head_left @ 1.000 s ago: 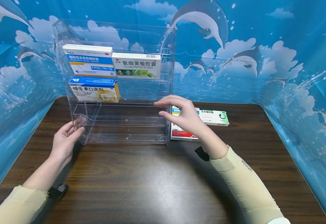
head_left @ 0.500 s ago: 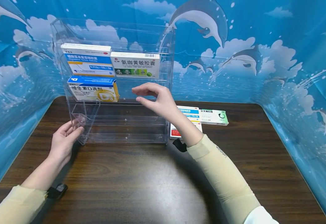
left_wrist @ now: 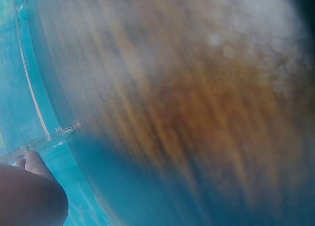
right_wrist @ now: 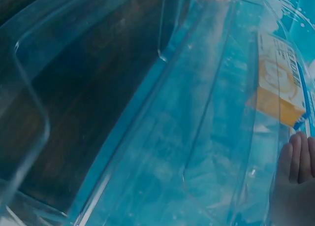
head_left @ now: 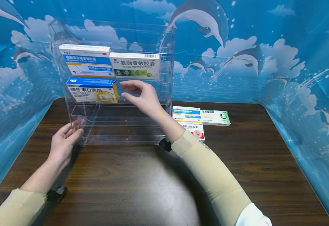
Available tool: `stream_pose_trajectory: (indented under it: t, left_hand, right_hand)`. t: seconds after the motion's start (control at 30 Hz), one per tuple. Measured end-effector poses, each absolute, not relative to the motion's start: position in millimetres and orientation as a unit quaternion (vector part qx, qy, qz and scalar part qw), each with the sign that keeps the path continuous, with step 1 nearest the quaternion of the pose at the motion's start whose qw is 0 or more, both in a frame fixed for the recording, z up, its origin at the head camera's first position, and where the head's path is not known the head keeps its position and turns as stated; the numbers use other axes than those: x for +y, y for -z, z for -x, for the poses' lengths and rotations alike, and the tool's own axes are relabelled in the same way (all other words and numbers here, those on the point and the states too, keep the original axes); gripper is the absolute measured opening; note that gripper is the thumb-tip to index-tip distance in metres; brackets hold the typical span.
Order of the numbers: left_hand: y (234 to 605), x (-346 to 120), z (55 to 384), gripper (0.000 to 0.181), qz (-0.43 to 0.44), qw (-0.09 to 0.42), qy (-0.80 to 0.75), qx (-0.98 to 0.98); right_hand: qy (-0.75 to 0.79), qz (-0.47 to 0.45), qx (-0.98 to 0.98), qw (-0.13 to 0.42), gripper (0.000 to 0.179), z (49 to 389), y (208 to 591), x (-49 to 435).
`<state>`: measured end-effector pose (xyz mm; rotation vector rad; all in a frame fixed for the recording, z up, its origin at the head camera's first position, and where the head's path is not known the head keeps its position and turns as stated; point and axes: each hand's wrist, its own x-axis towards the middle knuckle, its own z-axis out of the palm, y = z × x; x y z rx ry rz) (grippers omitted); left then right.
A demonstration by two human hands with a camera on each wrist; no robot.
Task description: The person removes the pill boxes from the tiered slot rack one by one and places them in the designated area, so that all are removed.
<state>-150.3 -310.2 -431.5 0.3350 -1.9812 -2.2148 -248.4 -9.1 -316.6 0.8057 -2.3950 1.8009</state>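
Note:
A clear acrylic tiered rack (head_left: 142, 124) stands at the back of the dark wooden table (head_left: 142, 185). Its top shelf holds a blue-and-white box (head_left: 86, 61) and a white-and-green box (head_left: 136, 65). One shelf down lies a blue-and-yellow box (head_left: 92, 91), which also shows in the right wrist view (right_wrist: 279, 88). My right hand (head_left: 128, 90) hovers at that second shelf, just right of the blue-and-yellow box, fingers loosely curved and empty. My left hand (head_left: 70, 131) rests with straight fingers against the rack's lower left corner (left_wrist: 47, 136).
Three flat boxes lie on the table right of the rack: a blue-and-white one (head_left: 187, 113), a green-and-white one (head_left: 216, 117) and a red-and-white one (head_left: 195, 130). Blue dolphin-print cloth (head_left: 266, 56) walls in the table on three sides.
My right hand has moved left and up, from above the boxes on the table to the rack's second shelf, uncovering the red-and-white box. The left hand has stayed put.

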Motion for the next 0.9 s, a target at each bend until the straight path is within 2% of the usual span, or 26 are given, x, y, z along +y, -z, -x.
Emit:
stream_pose_trajectory:
  t: [0.33,0.57,0.9]
  left_hand:
    - [432.2,-310.9,147.3,0.031,-0.099,0.074,0.737,-0.665]
    - [432.8,-311.1,147.4,0.031,-0.109,0.071,0.737,-0.663]
    - [433.1,-310.6,148.1,0.031,-0.106,0.076,0.737,-0.663]
  right_hand:
    - [-0.596,-0.242,-0.764,0.056,0.04,248.3,317.8,-25.9]
    - [-0.584,-0.24,-0.774,0.051,0.044,248.0,316.2,-35.1]
    - [-0.545,-0.238,-0.8,0.079,0.045,246.3,314.7,-42.9]
